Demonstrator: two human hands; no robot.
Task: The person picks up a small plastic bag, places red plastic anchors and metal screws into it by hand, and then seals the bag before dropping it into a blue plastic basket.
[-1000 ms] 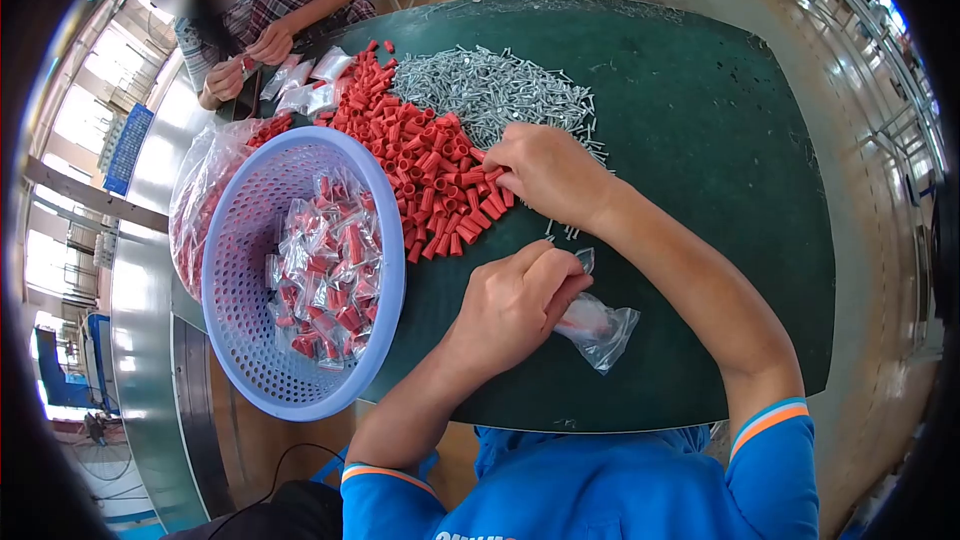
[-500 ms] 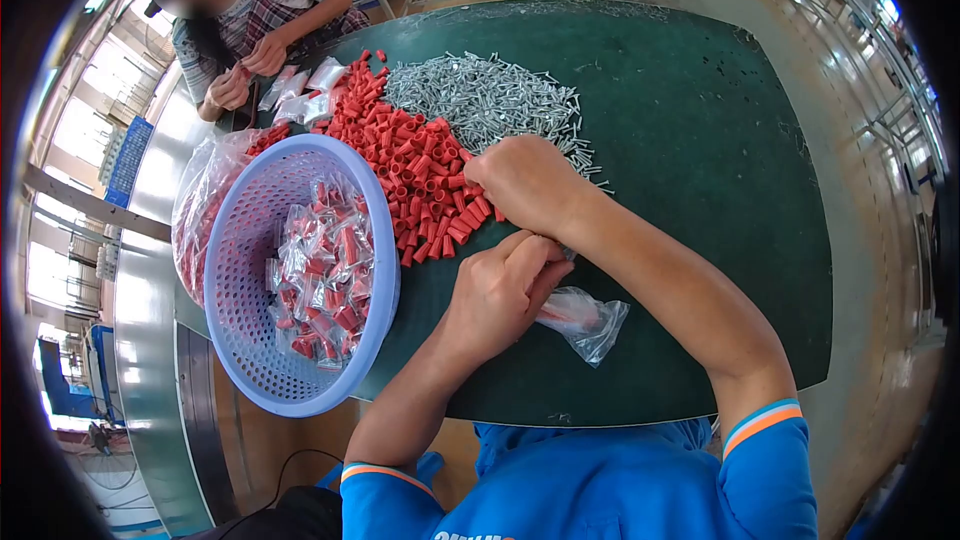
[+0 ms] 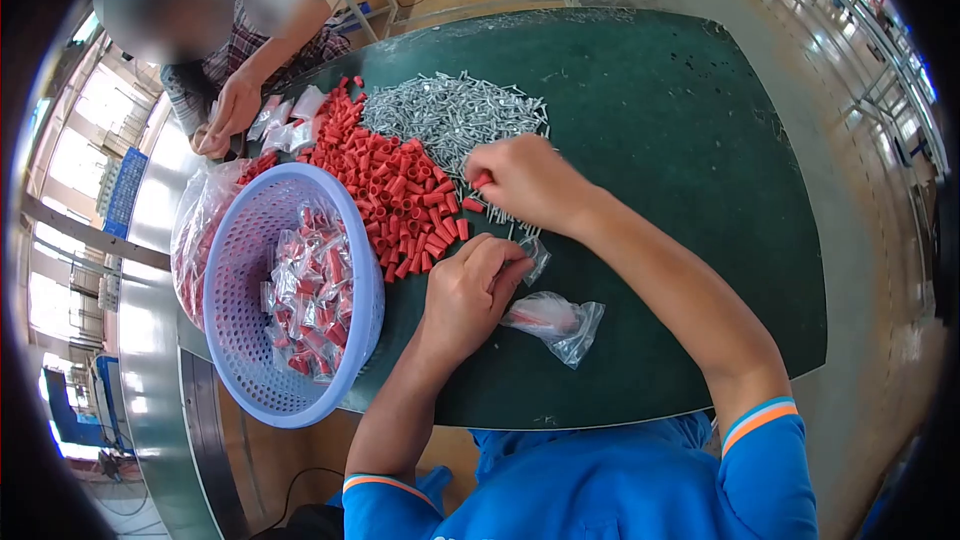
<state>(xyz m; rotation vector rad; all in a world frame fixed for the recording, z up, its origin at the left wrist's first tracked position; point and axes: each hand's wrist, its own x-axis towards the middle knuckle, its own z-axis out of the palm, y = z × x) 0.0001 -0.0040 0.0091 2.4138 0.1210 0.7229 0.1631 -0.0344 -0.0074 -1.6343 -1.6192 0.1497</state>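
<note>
My left hand (image 3: 466, 292) is closed on a small clear plastic bag (image 3: 536, 260), which sticks out to the right of its fingers. Up and to the right, my right hand (image 3: 522, 180) has its fingers curled round a red plug (image 3: 483, 181), at the lower edge of the pile of grey screws (image 3: 455, 118). Left of both hands spreads the heap of red plugs (image 3: 395, 190). Another clear bag (image 3: 556, 326), with something reddish in it, lies on the table just below my hands.
A lilac basket (image 3: 372, 310) at the left holds several bagged red plugs. Behind it is a large plastic sack (image 3: 190, 230) of red pieces. Across the green table (image 3: 680, 140), a co-worker's hands (image 3: 232, 112) are near small white packets (image 3: 290, 130).
My right hand has moved apart from my left and now has a red plug in its fingers. The small bag in my left hand has come into view. The view has shifted slightly.
</note>
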